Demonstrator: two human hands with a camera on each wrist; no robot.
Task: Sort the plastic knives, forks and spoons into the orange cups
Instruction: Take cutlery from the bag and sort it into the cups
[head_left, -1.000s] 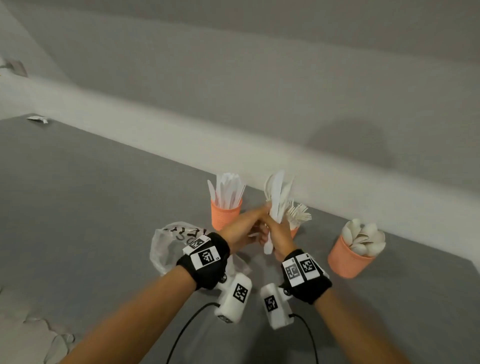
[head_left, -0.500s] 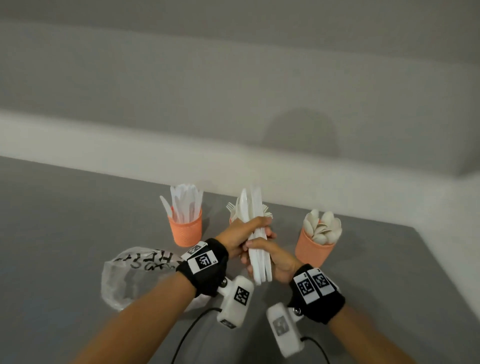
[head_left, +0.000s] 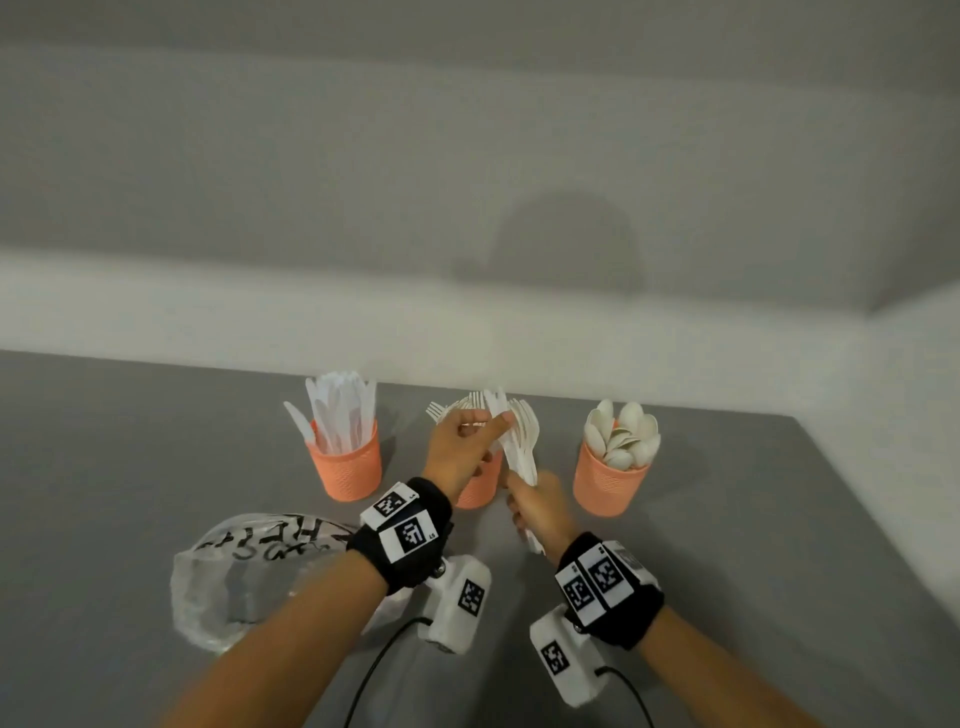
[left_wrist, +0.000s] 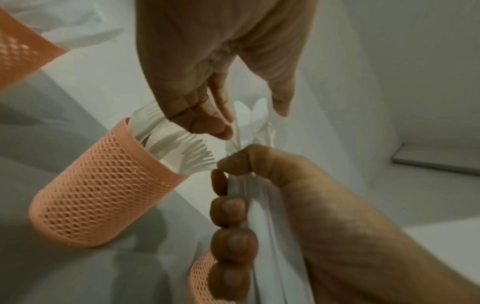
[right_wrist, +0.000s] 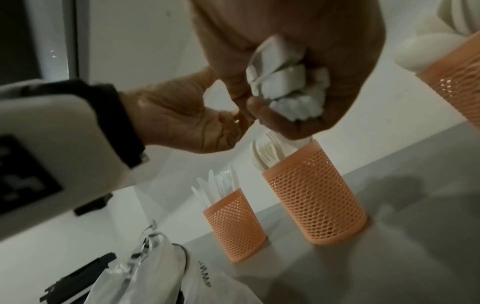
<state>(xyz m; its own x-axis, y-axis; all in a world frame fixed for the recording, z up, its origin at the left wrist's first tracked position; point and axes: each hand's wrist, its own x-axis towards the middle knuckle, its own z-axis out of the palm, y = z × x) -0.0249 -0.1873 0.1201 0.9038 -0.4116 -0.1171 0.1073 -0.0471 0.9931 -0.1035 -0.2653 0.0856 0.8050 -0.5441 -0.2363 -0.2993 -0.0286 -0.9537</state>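
Three orange mesh cups stand in a row: the knife cup (head_left: 345, 467) on the left, the fork cup (head_left: 480, 491) in the middle and the spoon cup (head_left: 610, 486) on the right. My right hand (head_left: 522, 501) grips a bundle of white plastic cutlery (head_left: 517, 452) by the handles, upright just in front of the fork cup. My left hand (head_left: 493, 426) reaches over the fork cup, and its thumb and fingers (left_wrist: 221, 127) pinch one piece at the bundle's top (left_wrist: 246, 115). The handle ends (right_wrist: 285, 86) stick out below my right fist.
A crumpled clear plastic bag (head_left: 249, 571) with black lettering lies on the grey table (head_left: 104, 467) at the near left. The cups stand close to the table's far edge, by a white wall. The table's right edge (head_left: 883, 519) runs beyond the spoon cup.
My left hand has slid from the middle of the bundle up to its top and now pinches one piece. The bundle has moved toward the fork cup, and my right hand still grips it.
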